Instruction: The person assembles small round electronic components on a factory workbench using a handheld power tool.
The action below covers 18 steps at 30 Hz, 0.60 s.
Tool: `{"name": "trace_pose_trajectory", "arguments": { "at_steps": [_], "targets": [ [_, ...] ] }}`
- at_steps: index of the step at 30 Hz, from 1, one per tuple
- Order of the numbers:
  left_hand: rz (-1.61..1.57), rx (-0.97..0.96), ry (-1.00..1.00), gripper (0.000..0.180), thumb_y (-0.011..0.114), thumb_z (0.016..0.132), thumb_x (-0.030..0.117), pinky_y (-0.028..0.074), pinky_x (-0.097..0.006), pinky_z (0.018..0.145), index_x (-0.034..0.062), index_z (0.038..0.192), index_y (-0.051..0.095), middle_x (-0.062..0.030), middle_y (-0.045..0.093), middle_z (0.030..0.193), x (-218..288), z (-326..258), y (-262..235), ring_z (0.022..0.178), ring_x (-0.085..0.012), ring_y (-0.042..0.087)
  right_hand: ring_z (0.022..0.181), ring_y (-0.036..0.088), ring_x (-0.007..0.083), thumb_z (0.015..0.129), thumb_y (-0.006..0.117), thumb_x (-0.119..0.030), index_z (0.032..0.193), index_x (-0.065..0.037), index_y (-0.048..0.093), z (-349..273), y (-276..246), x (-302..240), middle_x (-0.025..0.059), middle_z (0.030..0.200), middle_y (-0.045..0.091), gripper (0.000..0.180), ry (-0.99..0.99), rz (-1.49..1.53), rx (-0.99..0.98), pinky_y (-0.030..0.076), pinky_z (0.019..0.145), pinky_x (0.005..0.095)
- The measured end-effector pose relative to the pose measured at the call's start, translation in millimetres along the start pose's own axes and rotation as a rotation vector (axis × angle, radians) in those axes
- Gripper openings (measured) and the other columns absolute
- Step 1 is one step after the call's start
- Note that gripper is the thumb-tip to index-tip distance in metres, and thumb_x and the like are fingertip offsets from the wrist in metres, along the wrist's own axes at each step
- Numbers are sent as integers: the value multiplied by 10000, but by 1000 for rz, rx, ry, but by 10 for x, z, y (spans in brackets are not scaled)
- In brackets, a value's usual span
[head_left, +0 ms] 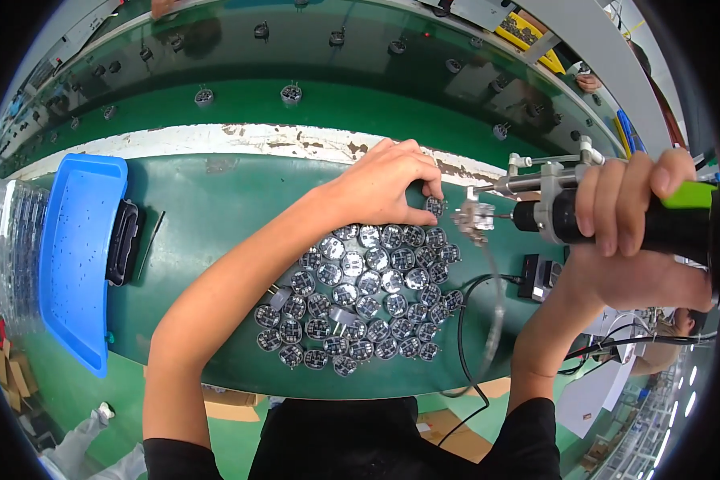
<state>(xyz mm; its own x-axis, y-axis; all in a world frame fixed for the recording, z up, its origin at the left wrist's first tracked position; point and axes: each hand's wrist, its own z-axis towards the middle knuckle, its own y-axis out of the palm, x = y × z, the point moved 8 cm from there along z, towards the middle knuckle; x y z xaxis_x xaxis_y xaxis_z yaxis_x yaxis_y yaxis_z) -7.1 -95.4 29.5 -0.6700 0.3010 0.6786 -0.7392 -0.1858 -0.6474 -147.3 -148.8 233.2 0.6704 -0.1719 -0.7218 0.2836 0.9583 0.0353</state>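
Observation:
My left hand (386, 182) reaches across the bench, thumb and fingertips closed round a small round electronic part (434, 206) at the far right of a cluster. My right hand (626, 210) is wrapped around a black electric screwdriver (570, 218), held level with its tip toward the left. A clear nozzle piece (476, 216) sits at its front, a little right of the held part and apart from it. A translucent tube hangs from the nozzle. Several similar round parts (368, 282) lie packed together below my left hand, showing dark boards and silvery rims.
A blue tray (76, 256) stands at the left beside a black holder (125, 242). Beyond the bench, a green conveyor (240, 102) carries spaced round parts. A black box (541, 277) and cables lie at the right. Another person's hand (589, 82) shows at the far right.

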Motion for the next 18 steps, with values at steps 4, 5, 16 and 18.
{"name": "trace_pose_trajectory", "arguments": {
  "at_steps": [4, 5, 16, 18],
  "targets": [
    [1, -21, -4, 308, 870, 754, 314, 394, -400, 996, 136, 940, 702, 12, 667, 967, -17, 10, 0, 1104, -225, 583, 491, 440, 98, 801, 494, -879, 1082, -39, 540, -71, 25, 123, -35, 616, 448, 886, 40, -18, -13, 395, 501, 258],
    [3, -23, -7, 313, 871, 753, 318, 394, -400, 991, 134, 931, 692, 11, 664, 962, -13, 25, 3, 1098, -226, 583, 492, 438, 101, 801, 495, -873, 1078, -36, 538, -75, 18, 190, -29, 615, 448, 882, 67, -13, 4, 398, 507, 265],
    [30, -26, -32, 324, 880, 752, 300, 405, -393, 956, 112, 889, 654, 3, 654, 951, -13, -1, -12, 1083, -234, 581, 480, 431, 104, 779, 434, -922, 1051, -29, 522, 51, 380, 486, -19, 599, 442, 938, 201, -148, -6, 397, 507, 285],
    [20, -18, -13, 322, 879, 753, 298, 405, -393, 955, 112, 889, 654, 2, 656, 953, 24, 49, 8, 1084, -234, 581, 479, 429, 103, 777, 436, -920, 1048, -29, 521, 62, 375, 435, -20, 599, 442, 935, 209, -178, 8, 396, 506, 284]
  ]
}}
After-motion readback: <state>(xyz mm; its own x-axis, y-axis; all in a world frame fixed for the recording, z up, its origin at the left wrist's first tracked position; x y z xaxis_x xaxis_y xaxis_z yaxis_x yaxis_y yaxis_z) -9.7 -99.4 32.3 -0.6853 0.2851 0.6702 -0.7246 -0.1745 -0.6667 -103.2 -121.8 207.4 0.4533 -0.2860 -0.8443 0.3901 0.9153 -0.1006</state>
